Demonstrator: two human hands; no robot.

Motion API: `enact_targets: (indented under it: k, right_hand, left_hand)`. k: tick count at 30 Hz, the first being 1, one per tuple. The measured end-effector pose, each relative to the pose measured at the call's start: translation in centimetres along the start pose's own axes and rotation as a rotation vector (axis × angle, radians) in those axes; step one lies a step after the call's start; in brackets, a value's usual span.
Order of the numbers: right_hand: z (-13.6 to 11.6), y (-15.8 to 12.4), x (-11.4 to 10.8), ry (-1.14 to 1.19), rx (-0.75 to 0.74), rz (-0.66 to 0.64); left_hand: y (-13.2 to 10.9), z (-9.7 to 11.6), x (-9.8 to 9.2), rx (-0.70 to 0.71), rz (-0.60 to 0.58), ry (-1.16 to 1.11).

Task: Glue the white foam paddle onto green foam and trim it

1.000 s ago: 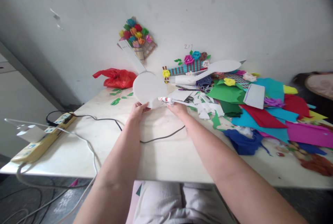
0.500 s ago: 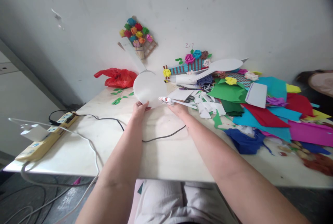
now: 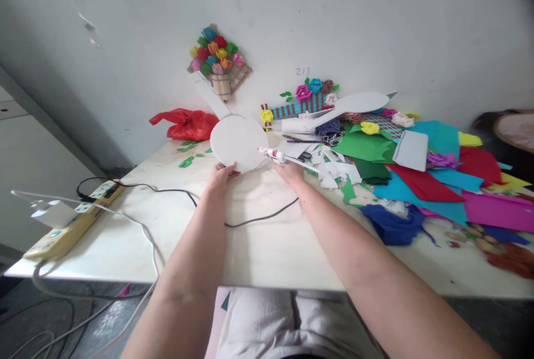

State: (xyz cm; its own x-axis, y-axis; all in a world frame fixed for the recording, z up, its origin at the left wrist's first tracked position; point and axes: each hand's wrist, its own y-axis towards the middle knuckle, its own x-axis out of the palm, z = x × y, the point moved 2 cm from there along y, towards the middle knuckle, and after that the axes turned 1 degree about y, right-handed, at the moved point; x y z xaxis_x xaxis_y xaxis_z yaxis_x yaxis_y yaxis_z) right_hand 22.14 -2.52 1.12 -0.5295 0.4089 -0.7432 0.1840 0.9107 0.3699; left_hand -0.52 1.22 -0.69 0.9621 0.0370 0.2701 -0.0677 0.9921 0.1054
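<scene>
My left hand (image 3: 221, 176) pinches the lower edge of a white round card (image 3: 237, 142) with a long white handle running up to the wall, and holds it tilted above the table. My right hand (image 3: 292, 171) is closed round a glue gun (image 3: 278, 155) whose nozzle points left, its tip just short of the card's right edge. A black cable (image 3: 258, 219) runs from under my right hand across the white table (image 3: 258, 247).
A heap of coloured paper sheets (image 3: 421, 181) and white scraps covers the table's right half. A red plastic bag (image 3: 187, 124) lies by the wall. A power strip (image 3: 70, 220) with plugs sits at the left edge. Paper-flower pieces (image 3: 217, 58) lean on the wall.
The glue gun has shifted slightly right and up, away from the card's edge. The card has tilted and moved a little to the left in my left hand.
</scene>
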Motion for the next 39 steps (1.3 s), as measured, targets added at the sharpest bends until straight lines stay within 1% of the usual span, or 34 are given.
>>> enact_targets:
  k: [7, 14, 19, 27, 31, 39]
  right_hand:
    - [0.41, 0.16, 0.14, 0.089, 0.050, 0.011]
    - [0.07, -0.15, -0.16, 0.173, 0.016, 0.012]
    - [-0.06, -0.25, -0.15, 0.172, 0.012, 0.011]
    - [0.41, -0.06, 0.49, 0.244, -0.036, 0.076]
    - [0.47, -0.10, 0.36, 0.193, -0.013, 0.077]
    - [0.47, 0.10, 0.45, 0.108, 0.005, 0.026]
  left_hand:
    - [-0.10, 0.17, -0.24, -0.015, -0.006, 0.015]
    - [-0.37, 0.48, -0.13, 0.008, -0.037, -0.007]
    - [-0.49, 0.57, -0.05, 0.027, -0.041, -0.014]
    - [0.10, 0.09, -0.41, 0.043, -0.058, -0.033]
    - [0.08, 0.15, -0.43, 0.041, -0.042, -0.026]
    - [0.29, 0.00, -0.57, 0.040, -0.023, -0.026]
